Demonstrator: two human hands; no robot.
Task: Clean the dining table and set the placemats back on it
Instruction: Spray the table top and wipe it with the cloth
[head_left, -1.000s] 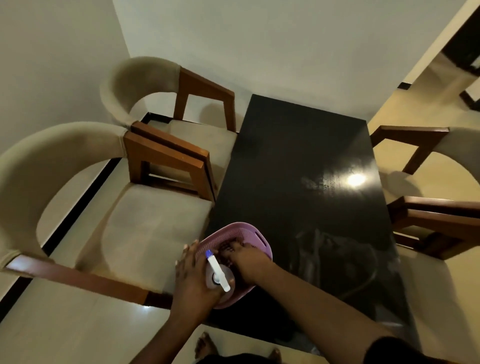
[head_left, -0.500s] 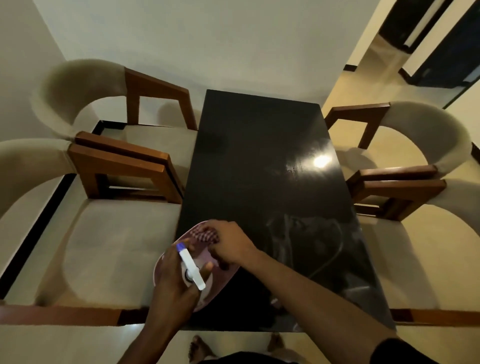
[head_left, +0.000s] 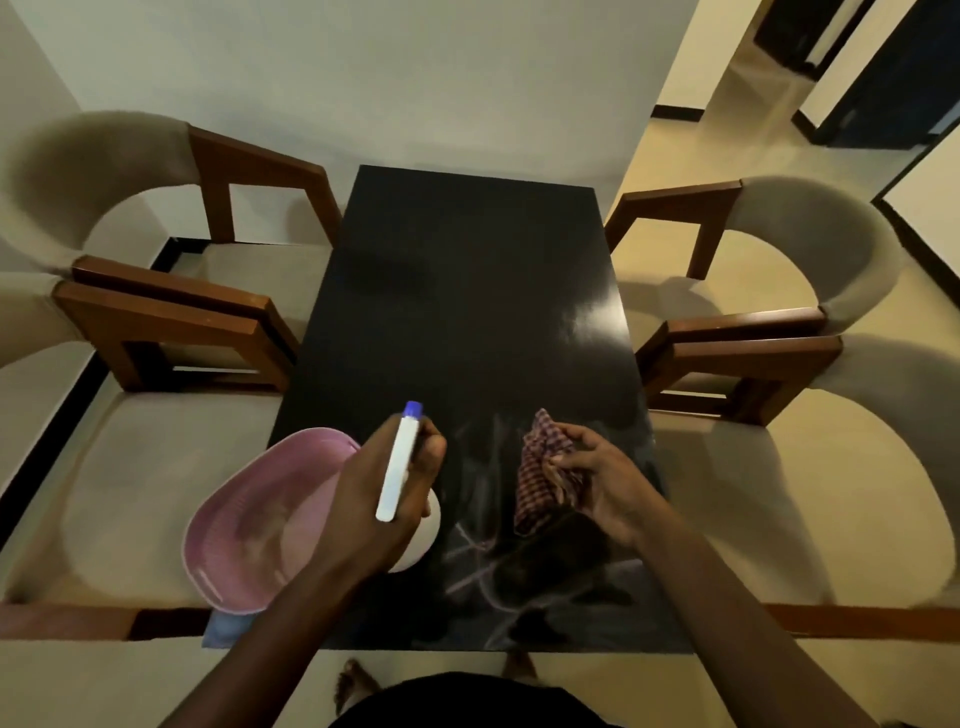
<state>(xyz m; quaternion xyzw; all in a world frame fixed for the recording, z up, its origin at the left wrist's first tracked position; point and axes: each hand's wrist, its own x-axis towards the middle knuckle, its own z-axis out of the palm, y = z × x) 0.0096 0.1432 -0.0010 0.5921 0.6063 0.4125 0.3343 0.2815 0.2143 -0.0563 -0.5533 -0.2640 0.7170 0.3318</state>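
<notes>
A glossy black dining table (head_left: 467, 312) runs away from me. My left hand (head_left: 374, 499) grips a white spray bottle (head_left: 400, 462) with a blue nozzle tip, held above the table's near left part. My right hand (head_left: 597, 473) holds a bunched red-and-white checked cloth (head_left: 540, 467) just above the near right part of the tabletop. A pink plastic basket (head_left: 260, 514) sits on the near left corner of the table, partly overhanging its edge. No placemats are in view.
Beige upholstered chairs with brown wooden arms stand close on both sides: two on the left (head_left: 156, 332) and two on the right (head_left: 753, 332). A white wall lies beyond the table's far end. A doorway (head_left: 857, 78) opens at the upper right.
Both hands have come up out of the pink basket. The left hand lifted the spray bottle to the right of the basket, and the right hand carried the checked cloth rightward over the table.
</notes>
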